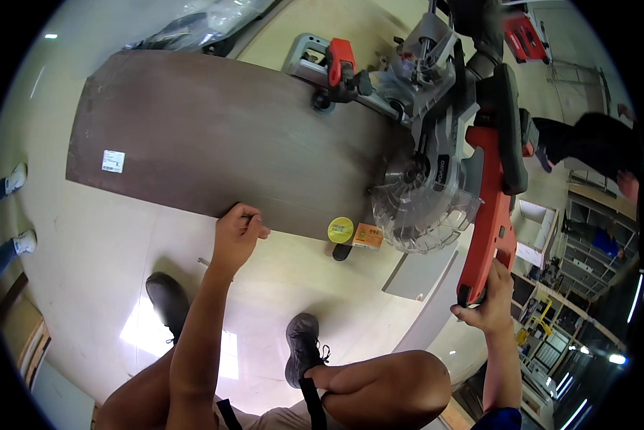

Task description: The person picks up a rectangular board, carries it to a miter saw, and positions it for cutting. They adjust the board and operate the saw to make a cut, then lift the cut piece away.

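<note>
A wide dark brown board [214, 136] lies under the clear-guarded blade of a red and grey mitre saw [436, 158]. At the board's near edge is my left hand [239, 233], its fingers curled closed against that edge and its thumb toward the right. My right hand [495, 297] wraps round the lower end of the saw's long red handle [488, 222]. The transparent blade guard [418, 218] sits over the board's right end and hides the spot beneath it. A clamp with a red grip [341, 61] stands on the board's far side.
A white label [112, 161] sticks to the board. A round yellow sticker [340, 230] and an orange one [368, 236] are by the saw. Grey panels [415, 276] lie below it. Other people's legs [10, 185] show at left, a dark-clothed person [587, 147] at right.
</note>
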A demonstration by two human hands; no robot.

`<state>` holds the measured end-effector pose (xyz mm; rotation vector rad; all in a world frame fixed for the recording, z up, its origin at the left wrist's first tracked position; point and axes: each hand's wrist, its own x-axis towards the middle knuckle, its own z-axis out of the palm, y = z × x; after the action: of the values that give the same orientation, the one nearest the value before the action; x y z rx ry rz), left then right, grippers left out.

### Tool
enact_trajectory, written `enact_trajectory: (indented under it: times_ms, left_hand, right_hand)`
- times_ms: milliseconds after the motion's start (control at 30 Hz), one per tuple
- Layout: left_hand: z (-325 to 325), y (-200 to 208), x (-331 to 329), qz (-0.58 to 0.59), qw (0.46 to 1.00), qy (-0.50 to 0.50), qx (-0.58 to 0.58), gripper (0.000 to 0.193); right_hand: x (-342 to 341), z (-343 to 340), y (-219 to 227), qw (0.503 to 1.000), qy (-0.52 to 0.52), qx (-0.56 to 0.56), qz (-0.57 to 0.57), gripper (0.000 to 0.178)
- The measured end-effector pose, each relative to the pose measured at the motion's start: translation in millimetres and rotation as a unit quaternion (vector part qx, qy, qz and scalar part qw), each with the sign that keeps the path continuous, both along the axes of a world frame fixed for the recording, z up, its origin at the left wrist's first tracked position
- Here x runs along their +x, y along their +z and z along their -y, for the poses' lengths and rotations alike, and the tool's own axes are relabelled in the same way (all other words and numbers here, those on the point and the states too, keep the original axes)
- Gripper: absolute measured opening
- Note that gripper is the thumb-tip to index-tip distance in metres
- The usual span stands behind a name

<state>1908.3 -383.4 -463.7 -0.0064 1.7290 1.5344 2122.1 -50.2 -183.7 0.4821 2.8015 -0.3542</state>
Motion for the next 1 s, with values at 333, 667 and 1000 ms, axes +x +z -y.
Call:
enact_trajectory:
  times_ms: [333, 667, 1000]
  left_hand:
    - [0.1, -4.9, -1.2, -0.024, 0.999, -0.023, 0.003, 0.007]
    - [-7.1, -0.1, -7.9, 0.003, 0.999, -0.019, -0.04, 0.008]
    - [-6.4, -4.5, -10.7, 0.007, 1.0, -0.015, -0.021, 0.01]
  right_hand:
    - [3.8, -6.3, -1.6, 1.0, 0.009, 0.006, 0.027, 0.106]
    - [4.9, -4.2, -8.0, 0.996, 0.045, 0.06, -0.058, 0.09]
    - [-13.2, -7.4, 14.2, 0.994, 0.04, 0.069, -0.073, 0.072]
